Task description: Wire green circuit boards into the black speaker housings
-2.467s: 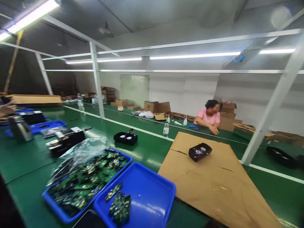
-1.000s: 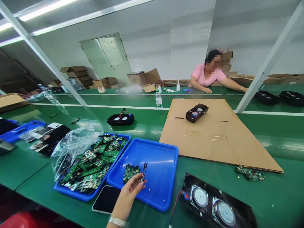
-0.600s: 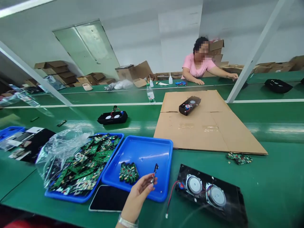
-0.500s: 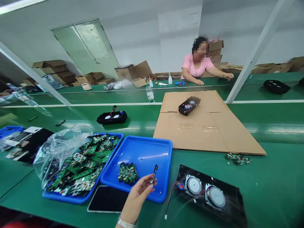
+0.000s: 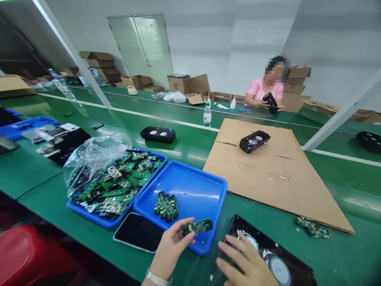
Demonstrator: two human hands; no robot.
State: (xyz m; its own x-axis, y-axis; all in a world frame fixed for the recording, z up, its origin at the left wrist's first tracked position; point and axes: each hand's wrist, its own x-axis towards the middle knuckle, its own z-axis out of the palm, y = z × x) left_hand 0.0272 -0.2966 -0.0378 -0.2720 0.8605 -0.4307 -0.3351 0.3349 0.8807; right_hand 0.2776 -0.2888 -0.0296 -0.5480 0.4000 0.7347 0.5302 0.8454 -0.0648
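My left hand [image 5: 175, 244] pinches a small green circuit board [image 5: 199, 227] over the near edge of a blue tray [image 5: 193, 171]. Inside that tray lies a cluster of green boards [image 5: 166, 206]. My right hand [image 5: 245, 258], fingers spread, hovers at or touches the near left part of a black speaker panel [image 5: 300, 270] and partly covers one of its two round speakers [image 5: 278, 270]. A red and black wire with a white plug [image 5: 212, 277] hangs from the panel beside my right fingers.
Left stands a blue tray heaped with boards [image 5: 119, 190] and a plastic bag [image 5: 89, 159]; a tablet [image 5: 138, 232] lies before it. Cardboard [image 5: 268, 171] carries a black speaker box [image 5: 255, 141]. Beyond are a bottle [image 5: 207, 115] and a person [image 5: 268, 89] holding a black part.
My right hand has come into view over the speaker panel. The board in my left hand has turned flat side to the camera. The person across now holds a black part. The view has shifted left.
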